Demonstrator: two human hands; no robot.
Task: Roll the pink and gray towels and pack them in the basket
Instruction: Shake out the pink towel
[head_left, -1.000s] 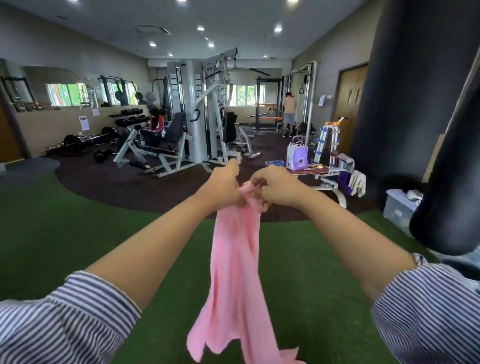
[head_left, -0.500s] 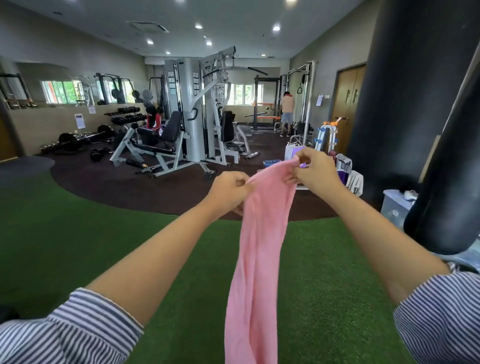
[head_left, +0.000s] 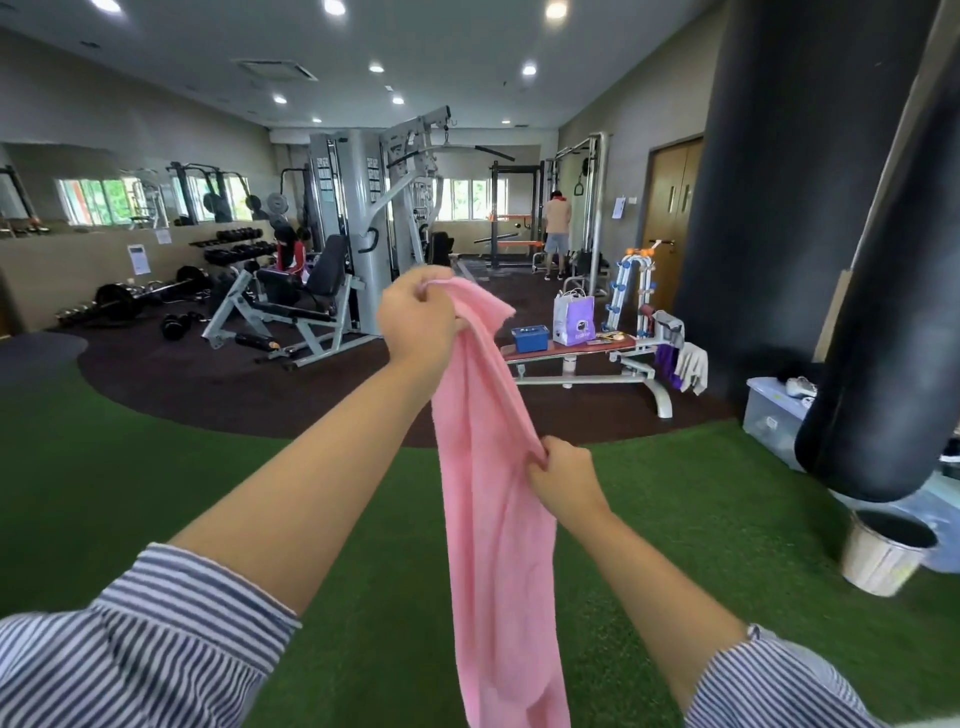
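Pink towel (head_left: 493, 519) hanging long and narrow between both hands, over green turf (head_left: 156, 493). Left hand (head_left: 418, 317) gripping top corner, fingers curled round cloth, raised high. Right hand (head_left: 563, 475) pinching side edge, lower than left hand, nearer to body. Pale bucket (head_left: 883, 558) standing well right of right hand, under black punching bag (head_left: 872, 364).

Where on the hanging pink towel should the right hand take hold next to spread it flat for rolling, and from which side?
Probably the free top corner of the pink towel, coming from the right: the left hand already pinches the other top corner, and the right hand grips only the side edge lower down, so the cloth hangs bunched.
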